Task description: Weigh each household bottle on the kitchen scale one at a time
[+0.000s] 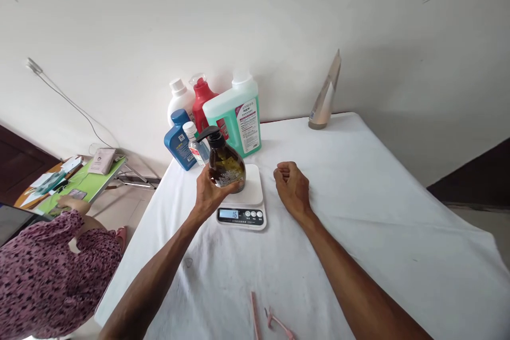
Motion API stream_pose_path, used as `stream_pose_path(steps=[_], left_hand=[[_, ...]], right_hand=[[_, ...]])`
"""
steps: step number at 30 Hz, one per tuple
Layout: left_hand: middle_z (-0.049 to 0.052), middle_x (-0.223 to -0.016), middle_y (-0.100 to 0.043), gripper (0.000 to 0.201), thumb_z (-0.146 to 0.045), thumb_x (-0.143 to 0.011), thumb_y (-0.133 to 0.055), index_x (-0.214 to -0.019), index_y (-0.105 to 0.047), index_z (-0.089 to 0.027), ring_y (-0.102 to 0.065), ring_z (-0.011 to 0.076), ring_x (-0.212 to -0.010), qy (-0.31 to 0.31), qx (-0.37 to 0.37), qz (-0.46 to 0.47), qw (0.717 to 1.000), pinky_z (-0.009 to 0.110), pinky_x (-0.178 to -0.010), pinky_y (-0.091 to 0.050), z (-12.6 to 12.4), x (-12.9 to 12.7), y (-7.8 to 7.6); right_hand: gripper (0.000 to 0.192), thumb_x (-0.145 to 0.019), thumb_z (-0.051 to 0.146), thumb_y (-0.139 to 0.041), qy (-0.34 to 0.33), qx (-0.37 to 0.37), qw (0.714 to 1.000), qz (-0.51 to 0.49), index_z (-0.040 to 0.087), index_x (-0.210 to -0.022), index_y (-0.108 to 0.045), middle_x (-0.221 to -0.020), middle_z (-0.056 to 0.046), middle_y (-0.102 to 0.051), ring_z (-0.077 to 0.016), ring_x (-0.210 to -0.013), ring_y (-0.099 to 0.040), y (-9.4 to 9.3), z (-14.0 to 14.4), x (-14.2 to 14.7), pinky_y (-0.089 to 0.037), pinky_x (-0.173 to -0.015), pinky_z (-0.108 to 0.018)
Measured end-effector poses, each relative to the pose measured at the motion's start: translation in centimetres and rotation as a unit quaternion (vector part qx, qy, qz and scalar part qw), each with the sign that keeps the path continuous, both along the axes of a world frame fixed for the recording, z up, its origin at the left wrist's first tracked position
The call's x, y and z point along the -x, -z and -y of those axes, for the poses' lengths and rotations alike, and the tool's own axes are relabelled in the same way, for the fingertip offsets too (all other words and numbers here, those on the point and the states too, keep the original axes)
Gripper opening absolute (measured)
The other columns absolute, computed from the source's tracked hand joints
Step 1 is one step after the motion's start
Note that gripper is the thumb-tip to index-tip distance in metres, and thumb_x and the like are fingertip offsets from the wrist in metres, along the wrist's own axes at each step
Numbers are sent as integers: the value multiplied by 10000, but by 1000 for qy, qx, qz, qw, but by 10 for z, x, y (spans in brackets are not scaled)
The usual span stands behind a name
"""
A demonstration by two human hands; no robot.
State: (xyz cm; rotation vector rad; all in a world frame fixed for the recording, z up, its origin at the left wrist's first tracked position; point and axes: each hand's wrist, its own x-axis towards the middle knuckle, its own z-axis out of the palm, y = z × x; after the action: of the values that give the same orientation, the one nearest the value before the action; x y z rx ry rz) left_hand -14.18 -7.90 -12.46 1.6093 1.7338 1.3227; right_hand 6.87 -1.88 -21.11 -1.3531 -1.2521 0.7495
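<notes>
Pump bottle (227, 167) gripped in left hand (207, 189) over scale (254, 185), right hand (293, 188) curled, wide cloth (382, 186) to right edge

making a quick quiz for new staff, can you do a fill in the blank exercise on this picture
The dark translucent pump bottle is in the person's ____ hand. The digital display on the flat white scale reads ____. The cap of the flat-sided blue plastic bottle is coloured ____.

Missing words: left; 16; blue.

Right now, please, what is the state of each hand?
Left hand: holding the dark pump bottle.
Right hand: loosely closed, nothing visible in it.
</notes>
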Motion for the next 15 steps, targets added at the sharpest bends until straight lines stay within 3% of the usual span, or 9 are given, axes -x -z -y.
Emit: stream_pose_path(steps=[8, 15], left_hand=[[71, -982, -756, 605, -414, -569, -997, -1030, -681, -181, -684, 229, -872, 17, -3, 20, 1000, 332, -740, -531, 1, -2, 10], [99, -1096, -743, 730, -485, -580, -1011, -1146, -656, -192, -697, 267, -976, 51, -23, 1, 998, 379, -824, -556, -2, 6, 21]], right_hand=[[219, -853, 393, -587, -27, 31, 999, 0, 224, -978, -651, -908, -71, -740, -258, -824, -732, -3, 5, -1, -588, -840, -433], [136, -747, 310, -758, -45, 119, 992, -22, 233, -843, -701, -789, -24, -740, -216, -743, -717, -16, -7, -10, -597, -765, -379]])
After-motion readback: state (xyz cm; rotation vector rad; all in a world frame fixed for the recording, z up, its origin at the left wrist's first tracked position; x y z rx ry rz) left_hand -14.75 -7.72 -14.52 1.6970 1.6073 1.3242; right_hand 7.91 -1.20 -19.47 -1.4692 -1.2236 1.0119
